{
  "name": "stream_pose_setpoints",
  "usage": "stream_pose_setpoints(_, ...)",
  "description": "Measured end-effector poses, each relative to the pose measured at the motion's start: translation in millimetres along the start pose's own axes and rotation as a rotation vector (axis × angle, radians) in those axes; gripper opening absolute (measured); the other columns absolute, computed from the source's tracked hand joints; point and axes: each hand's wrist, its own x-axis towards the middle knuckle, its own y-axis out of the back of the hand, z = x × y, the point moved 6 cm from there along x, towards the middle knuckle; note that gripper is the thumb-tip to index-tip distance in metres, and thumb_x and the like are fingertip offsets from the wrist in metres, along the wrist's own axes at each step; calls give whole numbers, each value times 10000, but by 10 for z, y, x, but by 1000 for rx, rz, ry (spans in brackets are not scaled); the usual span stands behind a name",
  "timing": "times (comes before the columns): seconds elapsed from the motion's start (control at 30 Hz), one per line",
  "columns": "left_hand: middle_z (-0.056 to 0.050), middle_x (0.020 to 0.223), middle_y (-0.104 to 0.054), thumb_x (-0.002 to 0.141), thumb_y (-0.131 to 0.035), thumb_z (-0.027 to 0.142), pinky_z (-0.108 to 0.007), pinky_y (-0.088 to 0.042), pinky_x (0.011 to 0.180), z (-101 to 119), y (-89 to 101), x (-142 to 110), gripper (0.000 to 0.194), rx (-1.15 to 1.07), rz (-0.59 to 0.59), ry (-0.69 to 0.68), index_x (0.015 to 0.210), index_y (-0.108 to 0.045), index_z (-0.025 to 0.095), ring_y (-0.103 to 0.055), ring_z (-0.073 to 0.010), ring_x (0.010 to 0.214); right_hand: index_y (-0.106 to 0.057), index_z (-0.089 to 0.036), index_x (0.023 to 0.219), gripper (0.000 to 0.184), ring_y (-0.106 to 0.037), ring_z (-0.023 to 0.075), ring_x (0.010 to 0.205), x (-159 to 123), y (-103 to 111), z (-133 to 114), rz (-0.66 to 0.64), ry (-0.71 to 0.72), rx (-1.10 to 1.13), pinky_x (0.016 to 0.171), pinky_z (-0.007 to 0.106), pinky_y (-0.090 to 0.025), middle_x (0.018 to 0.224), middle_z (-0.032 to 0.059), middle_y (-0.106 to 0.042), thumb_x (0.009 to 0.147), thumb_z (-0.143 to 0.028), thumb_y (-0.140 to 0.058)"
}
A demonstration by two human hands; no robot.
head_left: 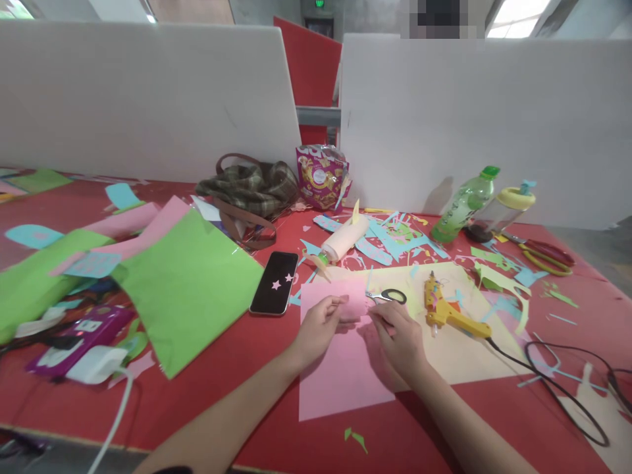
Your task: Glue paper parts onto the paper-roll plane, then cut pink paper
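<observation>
My left hand (320, 324) pinches a small folded or layered piece of pink paper (353, 304) above a larger pink sheet (340, 378). My right hand (401, 337) is closed at the small scissors (394, 296); one black handle loop shows beyond my fingers, and the rest is partly hidden. The blades point left at the pink piece. Small pink bits lie by the blade tips. Under the pink sheet is a cream sheet (457, 362). Two pink paper stars (276, 285) rest on a dark-screened phone (274, 283) left of my hands.
A yellow glue gun (454, 315) with a black cord lies right. Behind are a paper-wrapped tube (345, 238), blue scraps (395, 240), a green bottle (464, 205), a snack bag (323, 176) and a plaid bag (254, 187). Green paper (192, 289) and a purple power strip (81, 339) lie left.
</observation>
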Motion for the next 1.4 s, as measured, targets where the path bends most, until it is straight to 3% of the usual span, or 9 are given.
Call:
stream_pose_setpoints(0.27, -131, 1251, -401, 761, -494, 354, -325, -458, 831, -69, -143, -88, 314, -113, -47, 44, 996, -472, 147, -566, -179, 928, -544, -198, 734, 97, -539, 179, 660, -36, -80, -15, -72, -93, 51, 617, 322, -435, 670, 34, -596, 744, -139, -468)
stream_pose_setpoints(0.87, -106, 1089, -557, 788, -468, 298, -318, -433, 871, -11, -223, -140, 303, 1, -148, -8, 1046, -483, 140, -555, -174, 949, -530, -192, 701, 81, -513, 183, 686, -42, -128, 42, -104, -126, 84, 646, 336, -428, 706, 41, -559, 720, -124, -491)
stream_pose_setpoints(1.03, -125, 1135, -526, 755, -514, 312, -320, -451, 832, -12, -196, -138, 278, 36, -104, 16, 968, -508, 134, -581, -178, 892, -516, -191, 728, 38, -518, 185, 694, -43, -132, 38, -112, -164, 76, 644, 326, -423, 706, 37, -555, 719, -156, -503)
stream_pose_setpoints(1.17, -118, 949, -620, 724, -547, 329, -341, -469, 788, -32, -167, -128, 321, -16, -65, 55, 959, -486, 119, -599, -197, 850, -489, -188, 813, 107, -510, 187, 728, -47, -111, 49, -61, -188, 102, 649, 326, -428, 768, 49, -530, 709, -176, -511)
stream_pose_setpoints(1.3, -89, 817, -648, 707, -561, 343, -363, -474, 761, -17, -161, -128, 335, -81, -50, 72, 945, -473, 124, -620, -208, 789, -441, -190, 927, 220, -516, 177, 754, -72, -103, 159, 14, -315, 253, 666, 329, -442, 846, 57, -502, 715, -178, -495)
stream_pose_setpoints(1.4, -79, 795, -650, 706, -564, 338, -364, -478, 747, -5, -159, -129, 315, -99, -47, 73, 924, -466, 133, -624, -210, 774, -430, -195, 943, 222, -544, 161, 701, -95, -177, 217, -47, -442, 460, 620, 300, -462, 794, 38, -536, 727, -193, -485)
